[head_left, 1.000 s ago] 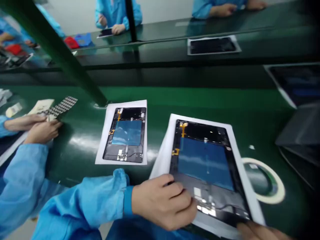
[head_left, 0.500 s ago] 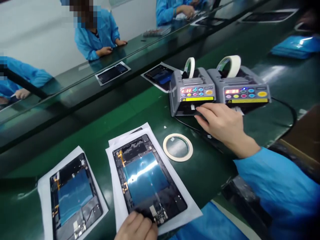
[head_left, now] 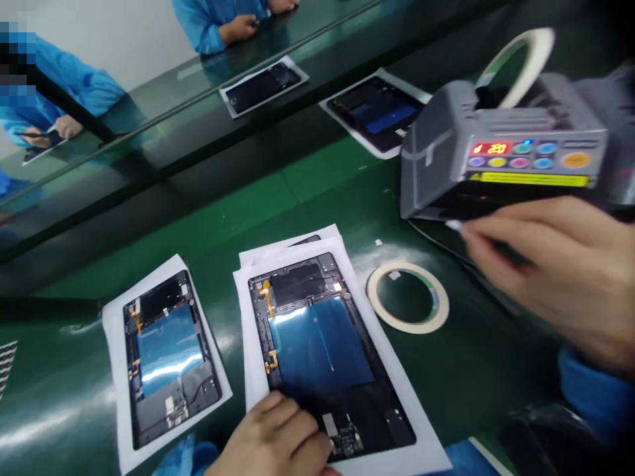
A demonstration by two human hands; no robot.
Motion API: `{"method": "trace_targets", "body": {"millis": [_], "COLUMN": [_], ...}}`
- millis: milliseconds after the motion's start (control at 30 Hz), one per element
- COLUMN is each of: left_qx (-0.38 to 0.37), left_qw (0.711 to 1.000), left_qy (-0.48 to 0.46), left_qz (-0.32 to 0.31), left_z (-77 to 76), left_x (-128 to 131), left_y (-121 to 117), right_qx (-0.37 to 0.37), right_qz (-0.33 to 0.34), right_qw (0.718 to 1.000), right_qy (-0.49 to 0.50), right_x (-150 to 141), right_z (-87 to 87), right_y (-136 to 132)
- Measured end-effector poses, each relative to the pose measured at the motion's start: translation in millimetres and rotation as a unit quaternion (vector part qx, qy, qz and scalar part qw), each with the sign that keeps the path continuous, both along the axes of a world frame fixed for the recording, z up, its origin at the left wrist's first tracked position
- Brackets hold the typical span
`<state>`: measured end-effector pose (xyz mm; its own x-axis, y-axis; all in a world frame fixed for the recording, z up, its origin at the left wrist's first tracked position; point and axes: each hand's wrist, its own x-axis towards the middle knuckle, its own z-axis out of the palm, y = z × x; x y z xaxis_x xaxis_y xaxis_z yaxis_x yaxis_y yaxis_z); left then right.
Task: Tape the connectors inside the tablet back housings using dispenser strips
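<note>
Lying on a white sheet (head_left: 424, 453) by the worktop's (head_left: 278, 211) near edge, the opened tablet (head_left: 332, 357) had its blue panel (head_left: 317, 334) all out on show. The left hand (head_left: 278, 436) was curled over the near end of its left edge, though I honestly couldn't tell if it was gripping or just resting. The right hand (head_left: 555, 264) had a tiny white tape piece (head_left: 453, 225) pinched at its fingertips, right in front of a grey tape dispenser (head_left: 501, 155). A cream tape roll (head_left: 417, 327) lay flat just beside the sheet. A second tablet (head_left: 169, 350) sat further left, and a third tablet (head_left: 381, 109) was back towards the worktop's far edge. Beyond that was a co-worker's blue sleeve (head_left: 201, 30).
</note>
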<state>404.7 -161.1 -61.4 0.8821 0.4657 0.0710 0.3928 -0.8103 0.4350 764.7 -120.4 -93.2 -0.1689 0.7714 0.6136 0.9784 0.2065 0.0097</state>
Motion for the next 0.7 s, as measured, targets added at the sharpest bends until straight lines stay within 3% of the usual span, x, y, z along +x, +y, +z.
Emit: {"method": "trace_targets", "body": {"millis": [100,200,300,400,567,700], "left_qx": [0.005,0.063,0.106,0.137,0.171,0.155], "left_qw": [0.999,0.992,0.981,0.977,0.976,0.980], "left_qy": [0.039,0.078,0.114,0.120,0.101,0.051], "left_qz": [0.028,0.074,0.114,0.115,0.091,0.117], "left_z": [10.7,2.0,-14.6,-26.3,-33.7,-36.1], "left_x": [18,44,68,85,96,90], "left_y": [29,59,81,94,103,101], "right_qx": [-0.048,-0.087,-0.105,-0.105,-0.147,-0.167], "right_qz": [0.187,0.278,0.301,0.305,0.309,0.320], "right_qw": [0.981,0.955,0.942,0.937,0.927,0.918], "right_qy": [0.028,0.063,0.106,0.136,0.153,0.164], "right_x": [-38,-61,-64,-57,-58,-61], "right_z": [-1.8,-17.8,-36.2,-45.8,-47.3,-47.5], "right_y": [14,30,35,33,35,40]}}
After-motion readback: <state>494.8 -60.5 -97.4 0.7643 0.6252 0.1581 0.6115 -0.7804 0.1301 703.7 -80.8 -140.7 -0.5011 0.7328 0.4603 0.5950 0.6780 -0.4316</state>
